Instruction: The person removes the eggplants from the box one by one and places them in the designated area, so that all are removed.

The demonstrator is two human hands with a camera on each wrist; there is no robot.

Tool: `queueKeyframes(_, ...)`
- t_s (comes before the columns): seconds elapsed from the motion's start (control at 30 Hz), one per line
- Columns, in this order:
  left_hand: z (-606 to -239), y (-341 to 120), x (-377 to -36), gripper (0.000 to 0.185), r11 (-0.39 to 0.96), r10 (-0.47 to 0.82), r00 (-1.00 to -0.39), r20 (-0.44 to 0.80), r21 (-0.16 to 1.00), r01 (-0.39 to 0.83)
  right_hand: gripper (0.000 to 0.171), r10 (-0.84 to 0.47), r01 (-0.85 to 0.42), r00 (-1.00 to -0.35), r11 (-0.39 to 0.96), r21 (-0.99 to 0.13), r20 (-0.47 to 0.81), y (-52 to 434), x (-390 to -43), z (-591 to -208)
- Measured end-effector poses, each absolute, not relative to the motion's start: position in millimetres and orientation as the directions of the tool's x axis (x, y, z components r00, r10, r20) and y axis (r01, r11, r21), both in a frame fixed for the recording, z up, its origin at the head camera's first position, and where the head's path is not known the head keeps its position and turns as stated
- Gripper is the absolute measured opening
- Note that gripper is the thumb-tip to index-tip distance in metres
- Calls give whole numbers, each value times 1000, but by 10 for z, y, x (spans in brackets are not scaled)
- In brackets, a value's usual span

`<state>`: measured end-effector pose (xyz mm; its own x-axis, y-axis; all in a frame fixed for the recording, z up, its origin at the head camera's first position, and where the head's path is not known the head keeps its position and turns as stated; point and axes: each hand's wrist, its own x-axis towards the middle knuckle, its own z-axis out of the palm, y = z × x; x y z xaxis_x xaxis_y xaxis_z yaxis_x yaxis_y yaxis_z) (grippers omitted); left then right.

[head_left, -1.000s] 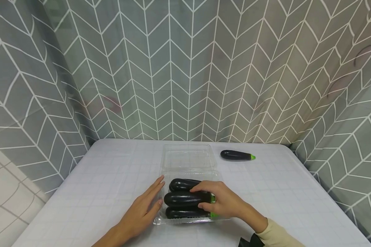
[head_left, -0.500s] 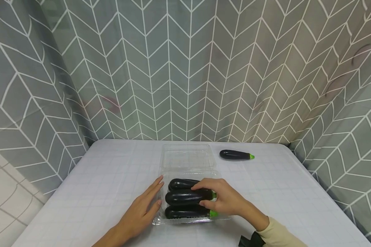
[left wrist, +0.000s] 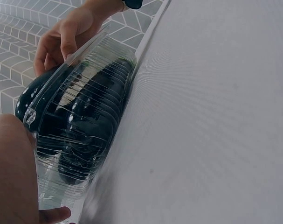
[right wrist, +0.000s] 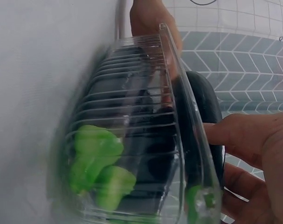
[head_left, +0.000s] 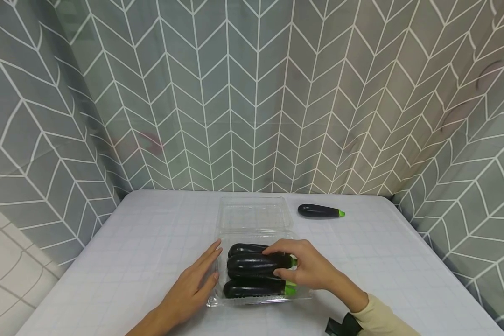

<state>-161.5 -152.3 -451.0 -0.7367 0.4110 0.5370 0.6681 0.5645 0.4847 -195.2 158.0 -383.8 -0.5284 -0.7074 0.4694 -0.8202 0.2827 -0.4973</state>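
A clear plastic clamshell box (head_left: pixel 256 298) lies open near the table's front, its lid (head_left: pixel 254 212) folded back. It holds several dark eggplants with green stems. My right hand (head_left: pixel 296 266) grips the top eggplant (head_left: pixel 252 263) at its stem end, on the pile. A lower eggplant (head_left: pixel 252 289) lies at the front of the box. My left hand (head_left: pixel 197 277) lies flat against the box's left side, fingers straight. The left wrist view shows the ribbed box wall (left wrist: pixel 80 135); the right wrist view shows green stems (right wrist: pixel 97 165) behind it.
One more eggplant (head_left: pixel 320 211) lies alone on the white gridded tablecloth (head_left: pixel 143 247), at the back right. Grey chevron curtains (head_left: pixel 252 93) close off the back and both sides of the table.
My right hand has shifted the top eggplant slightly back and upward over the pile. The left hand has stayed against the box.
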Motion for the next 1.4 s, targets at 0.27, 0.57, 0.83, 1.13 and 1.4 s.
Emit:
queueKeyframes(0.27,-4528,-1524,-1626,57,561,414,-738,533,488,668,43,-689,-816,-537,279,-506,487,1629,-1964,-3800)
queueKeyframes(0.57,-4532,-1521,-1620,56,564,416,-733,538,479,672,42,-670,-828,-529,272,-490,521,1677,-1981,-3761)
queueKeyframes(0.83,-4510,-1527,-1606,55,577,420,-747,516,484,658,43,-651,-827,-546,318,-463,528,1755,-2012,-3697)
queueKeyframes(1.13,-4495,-1522,-1600,54,571,419,-735,533,475,670,39,-605,-790,-605,373,-487,517,1897,-2055,-3649)
queueKeyframes(1.4,-4490,-1522,-1594,54,577,420,-743,522,478,662,37,-539,-753,-657,436,-493,528,2012,-2103,-3591)
